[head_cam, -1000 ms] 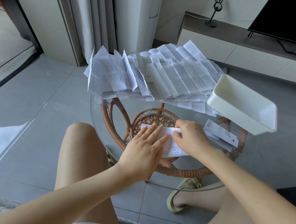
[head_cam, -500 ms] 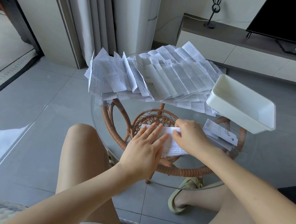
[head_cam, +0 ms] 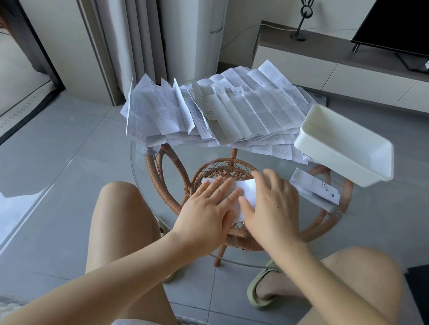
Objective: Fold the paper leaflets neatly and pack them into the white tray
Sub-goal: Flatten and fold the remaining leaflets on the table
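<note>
A folded white leaflet (head_cam: 247,193) lies on the round glass table (head_cam: 145,166) in front of me. My left hand (head_cam: 207,212) lies flat on its left part, fingers spread. My right hand (head_cam: 273,210) presses flat over its right part and covers most of it. A big heap of unfolded printed leaflets (head_cam: 221,110) fills the far side of the table. The white tray (head_cam: 343,146) stands at the right, overhanging the table edge, and looks empty. A folded leaflet (head_cam: 315,190) lies on the glass just in front of the tray.
The glass top rests on a rattan frame (head_cam: 168,197). My bare knees and a sandalled foot (head_cam: 264,285) are under and beside the table. A low TV cabinet (head_cam: 361,71) runs along the back wall. Curtains (head_cam: 122,22) hang at the back left.
My right hand has opened from a pinch at the leaflet's top edge and slid flat over its right part. My left hand has stayed flat on the paper.
</note>
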Demonstrator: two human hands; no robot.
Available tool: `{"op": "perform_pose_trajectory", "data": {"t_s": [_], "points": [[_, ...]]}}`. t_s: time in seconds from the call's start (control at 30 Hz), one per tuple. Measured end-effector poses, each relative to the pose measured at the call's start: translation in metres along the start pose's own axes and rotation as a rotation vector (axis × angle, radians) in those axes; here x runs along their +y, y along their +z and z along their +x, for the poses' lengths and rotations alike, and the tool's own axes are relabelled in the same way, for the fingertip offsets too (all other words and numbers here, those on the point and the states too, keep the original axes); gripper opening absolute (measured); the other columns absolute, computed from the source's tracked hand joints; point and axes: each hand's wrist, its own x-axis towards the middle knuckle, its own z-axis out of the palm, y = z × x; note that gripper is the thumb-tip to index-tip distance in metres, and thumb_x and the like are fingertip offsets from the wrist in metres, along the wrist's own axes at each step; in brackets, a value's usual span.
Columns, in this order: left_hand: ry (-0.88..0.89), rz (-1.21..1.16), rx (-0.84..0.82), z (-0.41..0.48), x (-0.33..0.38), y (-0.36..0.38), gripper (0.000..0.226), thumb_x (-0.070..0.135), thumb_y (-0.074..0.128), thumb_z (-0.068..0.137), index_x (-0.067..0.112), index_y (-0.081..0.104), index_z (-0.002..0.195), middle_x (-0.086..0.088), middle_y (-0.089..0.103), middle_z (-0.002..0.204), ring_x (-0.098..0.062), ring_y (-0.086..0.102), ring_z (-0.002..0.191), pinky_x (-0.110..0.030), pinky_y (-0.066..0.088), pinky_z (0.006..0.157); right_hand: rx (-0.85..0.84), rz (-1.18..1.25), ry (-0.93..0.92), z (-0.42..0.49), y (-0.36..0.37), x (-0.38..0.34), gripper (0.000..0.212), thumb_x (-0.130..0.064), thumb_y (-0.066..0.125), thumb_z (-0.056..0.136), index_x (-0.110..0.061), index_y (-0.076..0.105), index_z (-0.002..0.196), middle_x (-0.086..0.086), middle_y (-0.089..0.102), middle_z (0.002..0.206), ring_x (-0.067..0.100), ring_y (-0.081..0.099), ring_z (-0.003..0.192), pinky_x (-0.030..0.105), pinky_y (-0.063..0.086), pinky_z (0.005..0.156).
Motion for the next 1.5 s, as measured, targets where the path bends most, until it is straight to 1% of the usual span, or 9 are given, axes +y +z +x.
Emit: {"op": "perform_pose_trajectory", "data": {"t_s": [0.27,0.63,0.77,0.9,1.07,1.27,1.33,1.4,1.5], "points": [[0.015,0.004,-0.068,-0.001,-0.003,-0.002,0.052,0.038,0.030,0.097,0.014,0.052,0.138,-0.011,0.043,0.147,-0.028,0.037,0.138,-0.044,0.019,0.116,0.041,0.005,0.243,-0.042,0.023,0.004,0.051,-0.032,0.070,0.078,-0.020,0.057,0.126,0.024,0.048,0.135,0.042,0.051,0.119,0.060,0.040,0.094],[0.010,0.026,-0.136,0.000,0.000,-0.005,0.057,0.046,0.017,0.098,0.023,0.035,0.148,-0.005,0.026,0.155,-0.023,0.019,0.146,-0.041,0.003,0.118,0.248,0.155,0.234,-0.045,0.016,0.029,0.051,0.010,0.068,0.066,-0.010,0.068,0.113,0.016,0.066,0.110,0.040,0.063,0.088,0.045,0.051,0.077],[0.015,0.060,-0.136,0.000,-0.001,-0.007,0.055,0.043,0.021,0.099,0.021,0.041,0.145,-0.008,0.035,0.151,-0.026,0.028,0.142,-0.046,0.010,0.116,0.117,0.367,0.456,-0.019,-0.009,0.023,0.024,-0.014,0.050,0.093,-0.007,0.066,0.110,0.011,0.069,0.102,0.033,0.060,0.094,0.034,0.044,0.077],[0.024,0.067,-0.138,0.000,-0.001,-0.009,0.055,0.042,0.021,0.099,0.020,0.045,0.143,-0.010,0.040,0.148,-0.029,0.033,0.140,-0.049,0.015,0.114,-0.148,0.724,0.627,0.015,-0.019,0.020,0.050,-0.038,0.064,0.086,-0.008,0.053,0.124,0.008,0.062,0.118,0.024,0.056,0.109,0.036,0.046,0.091],[0.017,0.063,-0.149,-0.002,-0.003,-0.007,0.058,0.045,0.012,0.101,0.022,0.041,0.146,-0.009,0.036,0.151,-0.028,0.028,0.142,-0.047,0.013,0.115,-0.253,0.944,0.726,0.040,-0.013,0.027,0.065,-0.014,0.078,0.075,-0.006,0.049,0.133,0.009,0.051,0.135,0.025,0.050,0.121,0.038,0.041,0.102],[0.017,0.054,-0.147,-0.001,-0.002,-0.007,0.060,0.046,0.009,0.101,0.022,0.041,0.145,-0.009,0.036,0.151,-0.029,0.029,0.142,-0.048,0.014,0.116,-0.183,0.618,0.631,0.036,-0.016,0.028,0.050,-0.016,0.070,0.078,-0.004,0.052,0.124,0.007,0.060,0.116,0.028,0.057,0.108,0.036,0.048,0.087],[0.015,0.050,-0.150,-0.001,-0.002,-0.008,0.058,0.045,0.011,0.101,0.022,0.039,0.146,-0.009,0.034,0.152,-0.028,0.027,0.142,-0.047,0.013,0.116,-0.174,0.666,0.668,0.033,-0.017,0.027,0.056,-0.013,0.071,0.076,0.007,0.050,0.125,0.019,0.059,0.118,0.039,0.057,0.109,0.051,0.051,0.087],[0.017,0.052,-0.152,-0.001,-0.002,-0.008,0.057,0.044,0.014,0.101,0.022,0.039,0.146,-0.009,0.033,0.152,-0.028,0.026,0.143,-0.047,0.012,0.116,-0.200,0.745,0.708,0.034,-0.015,0.026,0.059,-0.011,0.073,0.075,0.006,0.050,0.127,0.023,0.055,0.123,0.039,0.057,0.111,0.052,0.051,0.088],[0.022,0.064,-0.153,-0.001,-0.002,-0.009,0.058,0.044,0.013,0.101,0.020,0.042,0.145,-0.010,0.036,0.150,-0.029,0.029,0.141,-0.049,0.014,0.115,-0.186,0.878,0.721,0.038,-0.007,0.023,0.054,-0.009,0.075,0.070,-0.011,0.057,0.120,0.003,0.061,0.110,0.032,0.056,0.113,0.045,0.050,0.091]]}}
